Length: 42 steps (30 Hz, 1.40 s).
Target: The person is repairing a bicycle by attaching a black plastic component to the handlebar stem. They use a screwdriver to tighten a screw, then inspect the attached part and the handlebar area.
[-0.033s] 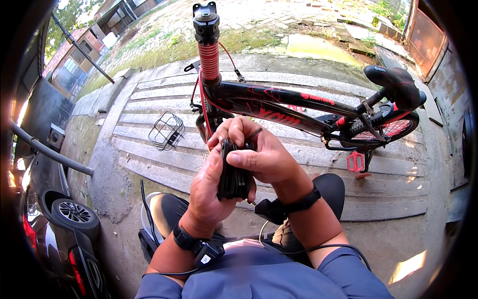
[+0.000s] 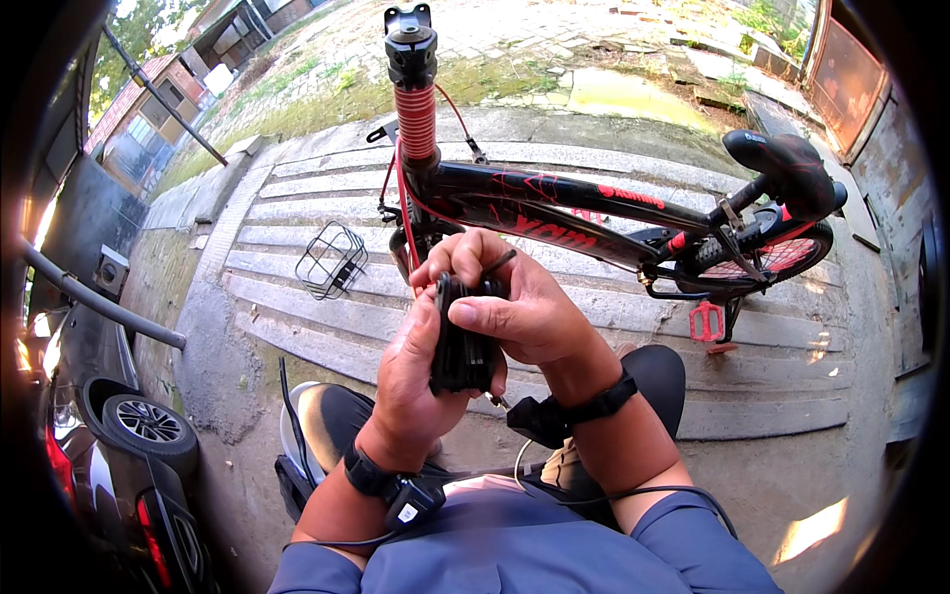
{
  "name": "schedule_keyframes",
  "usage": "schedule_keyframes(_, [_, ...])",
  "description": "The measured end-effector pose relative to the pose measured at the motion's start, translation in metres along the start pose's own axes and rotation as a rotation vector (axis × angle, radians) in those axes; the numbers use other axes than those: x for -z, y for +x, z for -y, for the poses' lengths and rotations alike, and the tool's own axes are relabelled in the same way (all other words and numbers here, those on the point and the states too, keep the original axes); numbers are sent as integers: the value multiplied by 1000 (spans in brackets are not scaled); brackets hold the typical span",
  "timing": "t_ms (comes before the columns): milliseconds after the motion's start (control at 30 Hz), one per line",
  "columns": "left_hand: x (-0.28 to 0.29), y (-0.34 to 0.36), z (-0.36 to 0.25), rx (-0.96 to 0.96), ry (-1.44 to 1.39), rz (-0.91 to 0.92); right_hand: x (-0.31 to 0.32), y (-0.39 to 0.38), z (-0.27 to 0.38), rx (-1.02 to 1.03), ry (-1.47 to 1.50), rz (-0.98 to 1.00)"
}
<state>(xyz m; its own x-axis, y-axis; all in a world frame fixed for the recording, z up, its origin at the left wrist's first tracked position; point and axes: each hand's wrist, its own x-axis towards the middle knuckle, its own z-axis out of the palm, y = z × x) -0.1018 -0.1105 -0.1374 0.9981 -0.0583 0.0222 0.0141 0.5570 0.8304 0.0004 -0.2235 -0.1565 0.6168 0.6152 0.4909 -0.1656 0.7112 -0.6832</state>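
Both my hands meet in front of me, wrapped round a black folding multi-tool (image 2: 461, 346) with a stack of thin dark blades or keys. My left hand (image 2: 404, 381) is closed round its left side and underside. From the right, my right hand (image 2: 520, 312) grips the upper part, thumb pressed across the tool and fingers curled over the top. A short dark rod (image 2: 503, 261) sticks out by the right index finger. The fingers hide part of the tool. Just beyond stands a black and red bicycle (image 2: 534, 203), its bare stem (image 2: 410, 49) without handlebars.
A black wire basket (image 2: 332, 261) lies on the slatted concrete ground to the left. The saddle (image 2: 787, 173) and a red pedal (image 2: 707, 322) are at the right. A dark car (image 2: 129, 475) stands at the left, below a grey pipe (image 2: 104, 297). Cables (image 2: 683, 488) run along my forearms.
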Motion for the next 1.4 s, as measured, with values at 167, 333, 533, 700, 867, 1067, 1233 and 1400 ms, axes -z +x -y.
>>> schedule_keyframes(167, [-1, -3, -5, -25, 61, -51, -5, -4, 16, -206, -115, 3])
schedule_keyframes(333, [-2, 0, -7, -32, 77, -41, -6, -6, 17, -289, -173, -75])
schedule_keyframes(533, [-6, -5, -9, 14, 38, -21, -8, -12, 28, -223, -219, 38])
schedule_keyframes(700, [11, -5, 0, 108, -20, 81, -5, -13, 21, -64, -179, 114])
schedule_keyframes(867, [12, -5, 0, 135, 124, 135, -6, -18, 31, -9, -24, -35])
schedule_keyframes(1067, [39, -3, -19, -21, 273, -13, -1, -4, 57, 256, -350, -417])
schedule_keyframes(1233, [50, 3, -49, -196, 349, -141, 9, 22, 58, 292, -518, -513])
schedule_keyframes(1400, [48, 22, -82, -366, 573, -162, 7, 55, 55, 262, -692, -568])
